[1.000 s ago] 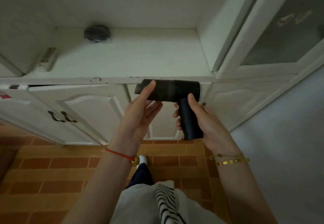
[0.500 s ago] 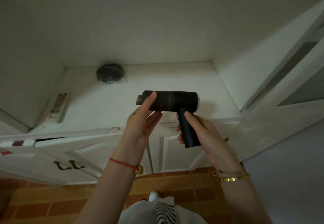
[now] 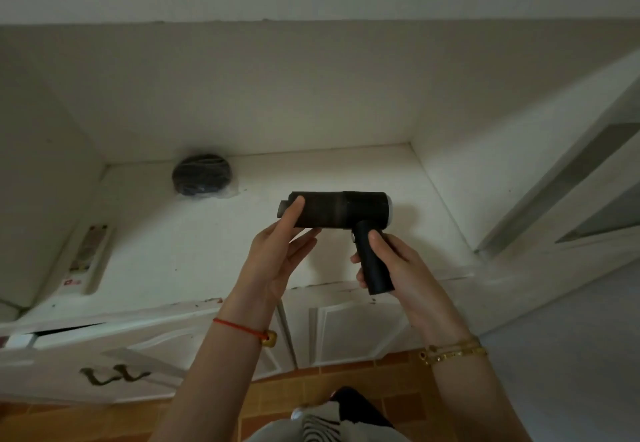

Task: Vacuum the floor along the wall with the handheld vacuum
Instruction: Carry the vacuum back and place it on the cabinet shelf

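Note:
I hold a black handheld vacuum (image 3: 341, 209) over a white cabinet shelf, its barrel level and its nozzle end pointing left. My right hand (image 3: 398, 268) is wrapped around the vacuum's handle, which points down. My left hand (image 3: 280, 254) grips the barrel's front end, thumb on top near the nozzle and fingers underneath. The orange tiled floor (image 3: 349, 393) shows at the bottom, below the cabinet doors.
A dark round bundle in clear plastic (image 3: 201, 175) lies at the back of the white shelf (image 3: 166, 233). A flat remote-like object (image 3: 88, 258) rests at the shelf's left. Cabinet doors with dark handles (image 3: 110, 376) sit below. A white cupboard door (image 3: 571, 178) stands on the right.
The view has tilted upward, so the shelf and its back wall fill more of the frame and less floor shows. Both hands keep the same hold on the vacuum.

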Motion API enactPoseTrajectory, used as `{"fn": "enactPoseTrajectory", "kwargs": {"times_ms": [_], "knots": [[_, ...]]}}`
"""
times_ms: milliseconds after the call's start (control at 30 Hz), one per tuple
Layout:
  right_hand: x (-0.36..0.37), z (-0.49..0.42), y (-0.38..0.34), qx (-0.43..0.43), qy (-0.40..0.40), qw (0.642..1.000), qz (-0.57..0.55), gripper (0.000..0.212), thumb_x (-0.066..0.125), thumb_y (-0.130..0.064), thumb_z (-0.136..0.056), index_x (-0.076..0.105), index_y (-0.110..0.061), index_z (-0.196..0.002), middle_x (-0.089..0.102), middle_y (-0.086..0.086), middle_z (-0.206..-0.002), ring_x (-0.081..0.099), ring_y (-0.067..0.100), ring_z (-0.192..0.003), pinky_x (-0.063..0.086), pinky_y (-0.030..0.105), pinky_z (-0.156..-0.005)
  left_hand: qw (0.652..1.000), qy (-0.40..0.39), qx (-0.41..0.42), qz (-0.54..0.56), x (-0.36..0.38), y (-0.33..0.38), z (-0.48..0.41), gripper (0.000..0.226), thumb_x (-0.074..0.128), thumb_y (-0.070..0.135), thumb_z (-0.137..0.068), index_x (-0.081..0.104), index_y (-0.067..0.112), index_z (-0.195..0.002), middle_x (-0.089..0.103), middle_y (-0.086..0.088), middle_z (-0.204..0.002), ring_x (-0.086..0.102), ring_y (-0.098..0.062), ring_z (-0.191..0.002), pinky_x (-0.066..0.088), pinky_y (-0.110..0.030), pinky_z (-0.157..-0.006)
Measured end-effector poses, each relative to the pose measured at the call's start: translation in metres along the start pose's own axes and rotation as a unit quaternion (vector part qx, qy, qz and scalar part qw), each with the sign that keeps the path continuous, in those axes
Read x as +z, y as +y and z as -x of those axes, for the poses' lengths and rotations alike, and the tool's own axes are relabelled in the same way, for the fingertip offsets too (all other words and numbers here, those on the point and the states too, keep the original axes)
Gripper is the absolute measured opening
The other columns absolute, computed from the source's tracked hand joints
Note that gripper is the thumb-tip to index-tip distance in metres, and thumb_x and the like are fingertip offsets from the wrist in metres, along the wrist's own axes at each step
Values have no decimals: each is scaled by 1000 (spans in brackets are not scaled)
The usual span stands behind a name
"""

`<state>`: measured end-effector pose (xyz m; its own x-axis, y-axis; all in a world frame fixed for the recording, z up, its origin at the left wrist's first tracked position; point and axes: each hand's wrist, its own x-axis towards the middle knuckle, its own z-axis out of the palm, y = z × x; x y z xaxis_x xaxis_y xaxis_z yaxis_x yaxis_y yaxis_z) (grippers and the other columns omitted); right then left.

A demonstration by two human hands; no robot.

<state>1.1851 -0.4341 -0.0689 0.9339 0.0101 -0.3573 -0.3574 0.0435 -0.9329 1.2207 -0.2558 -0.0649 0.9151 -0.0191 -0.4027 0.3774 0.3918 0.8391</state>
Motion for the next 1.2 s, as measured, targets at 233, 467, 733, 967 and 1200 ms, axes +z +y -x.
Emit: {"fn": "enactPoseTrajectory", "kwargs": {"times_ms": [233,467,733,967,1200], "knots": [[-37,-39,-25,7,10,1000,1,35,49,-40,-98,61,-13,-114,71,10,-95,66,19,-73,55,33,-76,999,15,31,8,31,14,-39,30,65,23,-92,66,1,-113,66,-12,-121,68,-14,-102,48,-38,-106],[-73,-100,-49,-1,45,999,15,36,49,-38,-98,60,-8,-115,69,12,-97,63,20,-72,54,28,-64,999,-3,42,-34,71,23,-90,41,62,22,-95,58,1,-129,64,-12,-125,63,-24,-116,49,-36,-104],[-99,-182,-65,23,73,996,38,39,49,-33,-100,58,0,-118,64,15,-92,60,22,-63,54,29,-60,998,-15,40,-51,116,11,-164,37,56,19,-97,54,5,-132,60,-13,-130,57,-27,-121,43,-40,-109],[-120,-235,-62,16,149,976,158,40,50,-42,-97,66,-7,-86,71,13,-87,70,30,-80,57,41,-83,999,-42,-3,-35,135,3,-217,40,57,15,-96,51,8,-135,60,-6,-120,55,-26,-123,42,-35,-108],[-124,-264,-59,-32,206,937,280,49,42,-38,-101,53,1,-75,52,10,-63,53,26,-62,37,28,-55,998,-52,-17,-23,142,-4,-251,40,45,6,-100,47,3,-139,58,-7,-114,53,-23,-114,44,-26,-92]]}}
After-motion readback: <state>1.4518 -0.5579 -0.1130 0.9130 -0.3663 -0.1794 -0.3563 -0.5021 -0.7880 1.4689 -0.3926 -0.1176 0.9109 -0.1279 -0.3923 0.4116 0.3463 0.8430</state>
